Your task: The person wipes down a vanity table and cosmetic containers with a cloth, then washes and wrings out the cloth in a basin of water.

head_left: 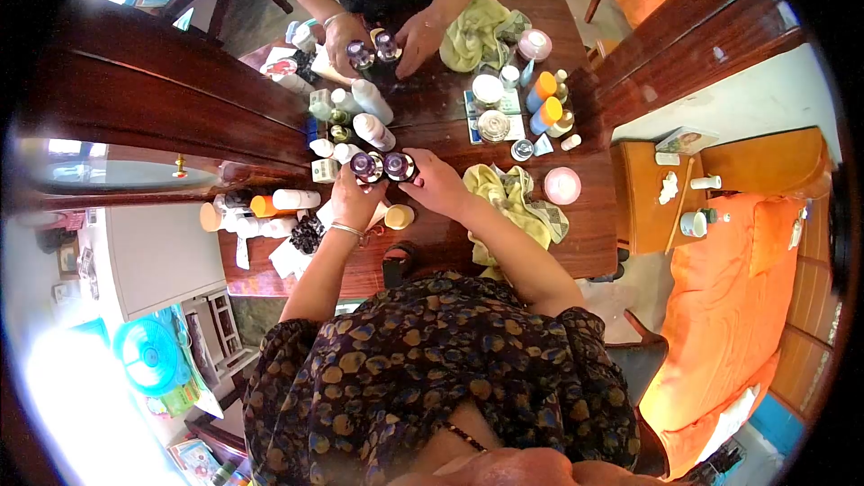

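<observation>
On the dark wooden dresser top, two small bottles with purple caps stand side by side between my hands. My left hand (pixel 356 202), with a bracelet at the wrist, is closed around the left purple-capped bottle (pixel 365 166). Fingers of my right hand (pixel 441 184) grip the side of the right purple-capped bottle (pixel 397 166). The two bottles are close together, and their lower parts are hidden by my fingers. Just behind them leans a white bottle (pixel 373 131). A jar with a yellowish lid (pixel 399 216) is near my left wrist.
A mirror (pixel 414 99) at the back reflects my hands and the items. Right of my right arm lie a yellow-green towel (pixel 504 207) and a pink round container (pixel 562 185). More bottles (pixel 546 115) stand at the back right. Several bottles (pixel 270 205) and a black beaded item (pixel 307 234) are at left.
</observation>
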A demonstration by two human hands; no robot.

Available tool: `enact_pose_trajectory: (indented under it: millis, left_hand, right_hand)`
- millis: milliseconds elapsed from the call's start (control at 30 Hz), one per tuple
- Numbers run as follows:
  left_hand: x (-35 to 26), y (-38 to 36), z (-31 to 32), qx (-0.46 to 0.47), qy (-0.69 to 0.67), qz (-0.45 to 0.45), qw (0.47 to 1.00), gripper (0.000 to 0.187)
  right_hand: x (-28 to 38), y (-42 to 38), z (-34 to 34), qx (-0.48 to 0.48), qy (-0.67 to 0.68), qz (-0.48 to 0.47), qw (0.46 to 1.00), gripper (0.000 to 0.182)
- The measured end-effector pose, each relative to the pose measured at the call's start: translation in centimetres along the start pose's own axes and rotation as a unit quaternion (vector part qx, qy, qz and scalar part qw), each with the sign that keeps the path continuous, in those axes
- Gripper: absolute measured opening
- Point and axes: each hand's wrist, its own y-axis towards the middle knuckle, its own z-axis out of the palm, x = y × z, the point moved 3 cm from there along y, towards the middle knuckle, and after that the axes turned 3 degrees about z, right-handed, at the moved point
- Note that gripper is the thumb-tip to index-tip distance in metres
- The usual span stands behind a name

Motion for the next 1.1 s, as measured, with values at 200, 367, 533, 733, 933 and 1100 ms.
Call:
enact_pose_trajectory:
  millis: [200,367,533,733,933,1100]
  left_hand:
    - [0.7,-0.5,0.4,-0.002,-0.013,0.026,1.0,0.052]
    - [0.9,-1.1,0.3,0.03,-0.112,-0.039,0.992,0.057]
    - [-1.3,-2.3,-1.1,-0.054,-0.036,0.021,0.998,0.062]
    - [-2.8,-3.8,-3.8,-0.063,-0.023,0.013,0.998,0.053]
    - [-3.1,-5.0,-5.2,-0.103,-0.072,0.011,0.992,0.031]
    - [-5.4,-5.8,-5.9,-0.103,-0.107,0.041,0.988,0.02]
  right_hand:
    - [-1.0,-1.3,0.1,-0.001,0.008,-0.006,1.0,0.06]
    - [-5.2,-2.1,-0.5,-0.062,-0.124,0.004,0.99,0.042]
    - [-9.3,1.7,-1.4,-0.133,-0.243,0.042,0.96,0.028]
    - [-8.5,6.1,-2.0,-0.026,-0.316,0.162,0.935,0.017]
    - [-10.3,5.2,-2.4,-0.064,-0.266,0.098,0.957,0.014]
    - [-4.5,-0.4,-4.4,0.014,0.493,0.253,0.832,0.019]
